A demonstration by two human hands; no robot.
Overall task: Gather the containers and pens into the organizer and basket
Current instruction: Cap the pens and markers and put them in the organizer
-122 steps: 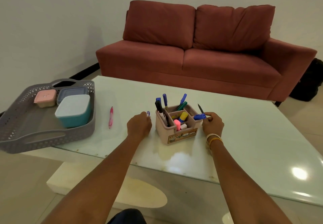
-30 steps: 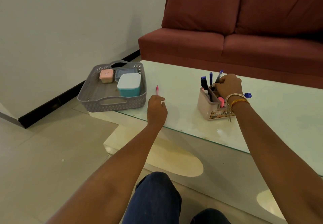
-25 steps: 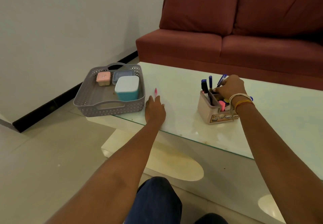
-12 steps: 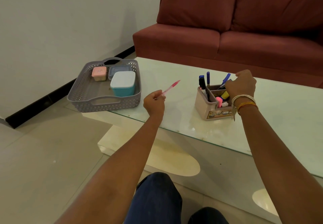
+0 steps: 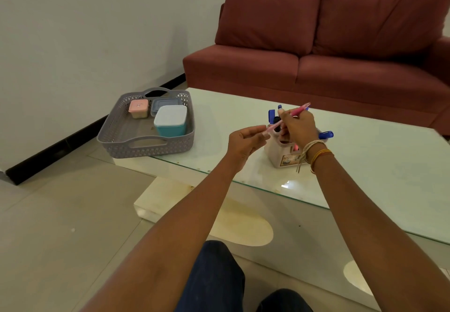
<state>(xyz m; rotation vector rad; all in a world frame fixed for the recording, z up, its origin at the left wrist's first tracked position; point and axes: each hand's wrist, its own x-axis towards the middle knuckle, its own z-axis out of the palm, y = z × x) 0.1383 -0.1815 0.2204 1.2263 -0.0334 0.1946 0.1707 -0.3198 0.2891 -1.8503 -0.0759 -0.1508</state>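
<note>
Pink pen, lying on the worktop a moment ago, is now lifted: left hand pinches its near end, right hand grips the shaft above the organizer. Farther left, the basket holds three containers; likely only this pen remains.

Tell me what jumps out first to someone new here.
The pink pen, held between both hands: left hand at its near end, right hand mid-shaft, above the organizer. Next, the grey basket at the table's left corner with three containers, and the red sofa behind.
</note>
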